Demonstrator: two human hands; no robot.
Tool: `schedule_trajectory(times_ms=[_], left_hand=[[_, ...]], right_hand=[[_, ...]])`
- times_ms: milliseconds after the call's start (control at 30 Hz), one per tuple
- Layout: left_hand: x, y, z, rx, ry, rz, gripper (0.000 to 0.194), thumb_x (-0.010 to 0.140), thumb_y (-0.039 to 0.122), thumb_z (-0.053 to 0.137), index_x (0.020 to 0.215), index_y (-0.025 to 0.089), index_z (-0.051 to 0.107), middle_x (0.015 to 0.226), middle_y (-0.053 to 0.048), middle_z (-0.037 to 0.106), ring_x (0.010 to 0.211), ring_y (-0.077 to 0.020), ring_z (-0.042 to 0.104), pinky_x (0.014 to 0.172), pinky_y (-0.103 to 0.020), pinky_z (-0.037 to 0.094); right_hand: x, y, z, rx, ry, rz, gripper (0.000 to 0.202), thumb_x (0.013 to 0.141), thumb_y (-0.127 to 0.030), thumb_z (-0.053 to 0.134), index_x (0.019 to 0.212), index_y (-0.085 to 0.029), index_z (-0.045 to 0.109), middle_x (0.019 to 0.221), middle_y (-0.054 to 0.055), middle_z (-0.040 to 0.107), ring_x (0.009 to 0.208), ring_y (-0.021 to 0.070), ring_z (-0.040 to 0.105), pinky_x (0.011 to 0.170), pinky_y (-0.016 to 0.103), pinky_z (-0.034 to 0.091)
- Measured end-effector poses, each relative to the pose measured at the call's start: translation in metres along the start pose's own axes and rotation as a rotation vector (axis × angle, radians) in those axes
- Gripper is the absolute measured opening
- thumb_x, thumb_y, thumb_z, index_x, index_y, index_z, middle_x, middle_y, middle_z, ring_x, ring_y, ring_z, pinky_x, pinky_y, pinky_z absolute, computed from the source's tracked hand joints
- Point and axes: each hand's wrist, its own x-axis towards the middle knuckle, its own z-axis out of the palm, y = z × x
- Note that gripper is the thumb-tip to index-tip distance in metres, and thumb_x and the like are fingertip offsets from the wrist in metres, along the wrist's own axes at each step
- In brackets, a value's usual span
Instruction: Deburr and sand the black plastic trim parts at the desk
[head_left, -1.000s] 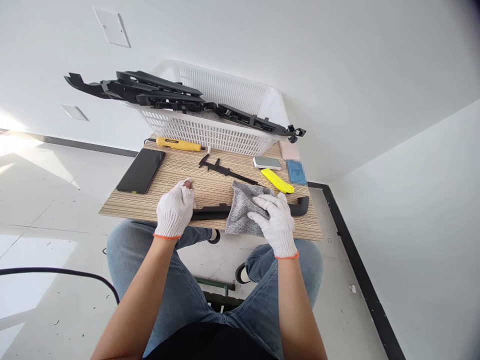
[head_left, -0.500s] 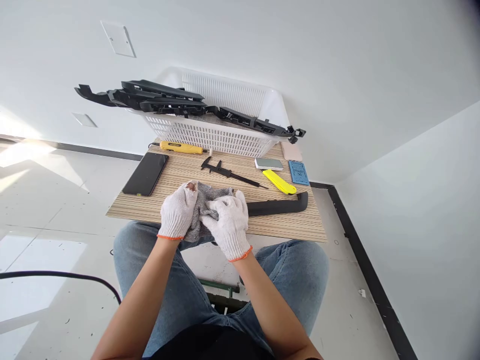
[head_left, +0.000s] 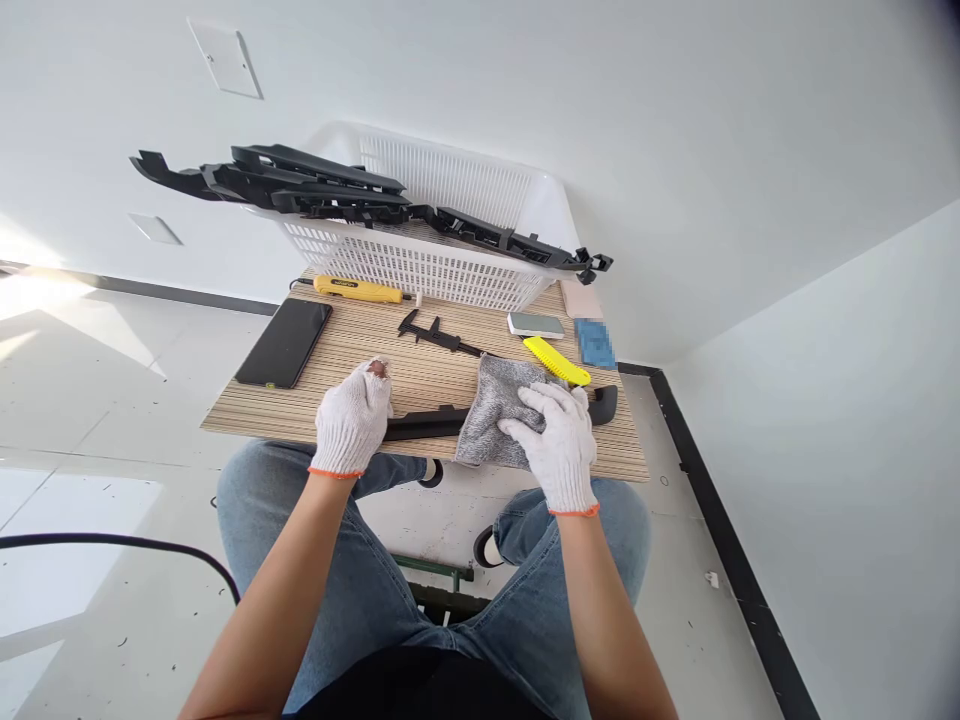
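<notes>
A long black plastic trim piece [head_left: 424,424] lies along the near edge of the table, its curved end at the right. My left hand [head_left: 352,417], in a white knit glove with orange cuff, is closed around the trim's left end. Over the trim's right half is a grey cloth [head_left: 491,410]. My right hand [head_left: 556,440], gloved the same way, presses the cloth onto the trim with fingers bent over it. The cloth hides that stretch of the trim and covers the tip of a black caliper [head_left: 442,337].
Behind stands a white basket [head_left: 420,265] holding several black plastic parts [head_left: 322,190] that overhang its rim. On the table [head_left: 262,415] lie a phone [head_left: 285,343], a yellow corded tool [head_left: 358,289], a sharpening stone [head_left: 535,325], a yellow cutter [head_left: 556,360] and a blue block [head_left: 595,342].
My right hand has slid rightward along the trim with the cloth, which is now spread flatter. The trim's left part has come into view. My left hand stays at the left end.
</notes>
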Motion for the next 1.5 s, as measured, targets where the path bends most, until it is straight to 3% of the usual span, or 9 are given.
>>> schedule_trajectory(times_ms=[200,333,467,600,867,967,1233,1367,1500], left_hand=[[0.0,0.0,0.001,0.002,0.005,0.022,0.058,0.111,0.041,0.024,0.111,0.02,0.078,0.066,-0.006,0.073,0.079,-0.0271,0.074,0.075,-0.032,0.045],[0.001,0.0,0.001,0.1,0.033,0.02,0.054,0.11,0.041,0.027,0.111,0.02,0.077,0.085,-0.012,0.079,0.088,-0.0307,0.075,0.073,-0.034,0.044],[0.002,-0.001,0.001,0.14,0.023,0.011,0.054,0.11,0.042,0.027,0.111,0.021,0.077,0.091,-0.013,0.079,0.091,-0.0319,0.075,0.072,-0.034,0.042],[0.002,-0.001,0.0,0.104,0.022,0.004,0.056,0.11,0.042,0.025,0.112,0.02,0.077,0.085,-0.012,0.078,0.087,-0.0308,0.074,0.072,-0.034,0.042],[0.0,0.001,-0.001,-0.021,0.016,0.001,0.055,0.109,0.045,0.027,0.092,0.023,0.074,0.063,-0.005,0.071,0.075,-0.0267,0.071,0.073,-0.033,0.044],[0.0,0.0,0.0,-0.038,0.034,0.001,0.052,0.109,0.046,0.029,0.086,0.023,0.07,0.061,-0.004,0.069,0.074,-0.026,0.071,0.073,-0.032,0.044],[0.002,-0.003,0.002,-0.031,0.043,0.025,0.051,0.109,0.043,0.028,0.076,0.024,0.062,0.06,-0.004,0.067,0.071,-0.0247,0.07,0.074,-0.031,0.044],[0.004,-0.005,0.004,0.039,0.066,0.028,0.049,0.108,0.042,0.03,0.089,0.022,0.07,0.071,-0.007,0.072,0.08,-0.0281,0.073,0.073,-0.033,0.044],[0.004,-0.008,0.004,0.046,0.072,0.027,0.052,0.108,0.043,0.027,0.1,0.02,0.073,0.082,-0.011,0.076,0.087,-0.0302,0.074,0.074,-0.034,0.044]], right_hand=[[-0.001,-0.051,0.022,0.025,-0.043,-0.013,0.039,0.082,-0.051,0.088,0.112,-0.026,0.082,0.122,0.01,0.079,0.129,0.0348,0.064,0.128,0.063,0.029],[-0.004,-0.095,0.043,0.081,-0.1,-0.088,0.027,0.085,-0.048,0.087,0.103,-0.028,0.083,0.109,0.006,0.08,0.118,0.0303,0.07,0.132,0.061,0.025],[-0.006,-0.113,0.053,0.095,-0.095,-0.116,0.024,0.086,-0.046,0.086,0.102,-0.029,0.083,0.107,0.005,0.078,0.111,0.0269,0.071,0.132,0.057,0.027],[0.0,-0.092,0.041,0.107,-0.124,-0.115,0.028,0.086,-0.047,0.086,0.108,-0.029,0.084,0.114,0.005,0.079,0.117,0.0274,0.07,0.131,0.057,0.03],[0.015,0.018,-0.011,0.012,-0.059,0.106,0.039,0.08,-0.053,0.087,0.108,-0.026,0.085,0.126,0.01,0.078,0.13,0.0351,0.062,0.122,0.06,0.036],[0.015,0.027,-0.016,-0.012,-0.054,0.153,0.04,0.081,-0.056,0.084,0.107,-0.026,0.085,0.126,0.011,0.077,0.13,0.0358,0.06,0.122,0.06,0.034],[0.014,-0.045,0.008,-0.042,-0.207,0.054,0.038,0.078,-0.051,0.091,0.108,-0.028,0.085,0.117,0.009,0.079,0.127,0.0355,0.063,0.124,0.059,0.033],[0.013,-0.086,0.029,-0.02,-0.296,-0.04,0.036,0.079,-0.055,0.091,0.103,-0.029,0.085,0.103,0.007,0.08,0.114,0.0321,0.07,0.126,0.057,0.033],[0.011,-0.101,0.038,-0.014,-0.27,-0.07,0.038,0.079,-0.056,0.09,0.103,-0.028,0.085,0.101,0.007,0.08,0.109,0.03,0.072,0.129,0.056,0.029]])
